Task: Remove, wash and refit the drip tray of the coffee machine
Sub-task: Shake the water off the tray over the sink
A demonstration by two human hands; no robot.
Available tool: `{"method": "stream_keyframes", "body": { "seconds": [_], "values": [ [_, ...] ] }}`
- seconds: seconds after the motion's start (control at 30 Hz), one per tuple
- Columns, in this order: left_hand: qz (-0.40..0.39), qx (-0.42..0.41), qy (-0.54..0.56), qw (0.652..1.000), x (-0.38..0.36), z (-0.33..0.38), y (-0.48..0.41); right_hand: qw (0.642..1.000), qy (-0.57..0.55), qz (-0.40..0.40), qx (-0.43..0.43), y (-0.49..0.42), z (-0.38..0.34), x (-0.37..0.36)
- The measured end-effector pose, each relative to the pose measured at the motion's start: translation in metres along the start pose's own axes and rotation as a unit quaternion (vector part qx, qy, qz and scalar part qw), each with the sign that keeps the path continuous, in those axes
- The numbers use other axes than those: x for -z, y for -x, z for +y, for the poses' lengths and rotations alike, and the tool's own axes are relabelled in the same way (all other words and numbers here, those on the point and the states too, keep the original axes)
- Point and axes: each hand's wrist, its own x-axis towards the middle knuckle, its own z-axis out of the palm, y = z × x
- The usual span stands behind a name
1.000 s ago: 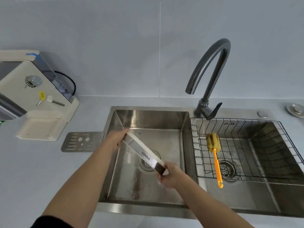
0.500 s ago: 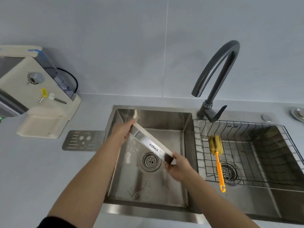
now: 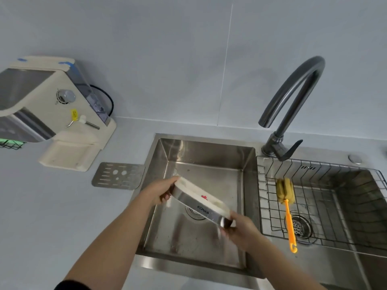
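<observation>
- A person holds a drip tray (image 3: 201,203) over the left basin of a steel double sink (image 3: 209,155), one hand at each end.
- The tray is a shallow, long rectangle: cream plastic on its open upper side, with a mirror-bright steel front face turned toward the camera.
- Dark letters on the steel face read "KONKA". A small red mark shows inside the cream hollow.
- The tray's long axis runs diagonally, from upper left down to lower right, and the right end sits lower and nearer the camera. It is tilted so its open side faces up and away.
- The left hand (image 3: 159,192) has a closed grip on the upper left end, fingers curled around the edge.
- The right hand (image 3: 238,229) has a closed grip on the lower right end, thumb on top.
- A flat steel grille (image 3: 118,175) with slots and round holes lies on the pale grey surface (image 3: 52,206), just left of the sink.
- A cream plastic coffee machine (image 3: 52,109) stands at the far left, with a round metal knob, a yellow tag and an open cream base where a tray would sit.
- A dark, arched tap (image 3: 293,97) rises behind the sink.
- A black wire basket (image 3: 314,197) sits in the right basin, holding a yellowish sponge brush (image 3: 285,208) with an orange handle.
</observation>
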Motion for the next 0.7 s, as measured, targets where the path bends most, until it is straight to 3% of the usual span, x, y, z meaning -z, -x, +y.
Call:
{"method": "stream_keyframes", "body": {
  "seconds": [0.07, 0.17, 0.3, 0.43, 0.7],
  "values": [
    [-0.016, -0.04, -0.005, 0.999, 0.007, 0.006, 0.009, 0.992, 0.096, -0.009, 0.086, 0.01, -0.013, -0.001],
    [-0.036, -0.083, -0.002, 0.996, 0.013, 0.008, 0.025, 0.95, 0.231, -0.02, 0.208, 0.027, -0.027, -0.003],
    [-0.026, -0.106, 0.008, 0.994, 0.017, -0.003, 0.046, 0.905, 0.306, -0.013, 0.297, 0.04, -0.036, -0.006],
    [-0.014, -0.135, 0.02, 0.991, 0.02, -0.015, 0.064, 0.882, 0.335, -0.026, 0.33, 0.049, -0.034, -0.011],
    [0.057, -0.194, -0.037, 0.979, 0.041, -0.038, 0.083, 0.888, 0.313, -0.083, 0.325, 0.055, -0.018, -0.031]
  ]
}}
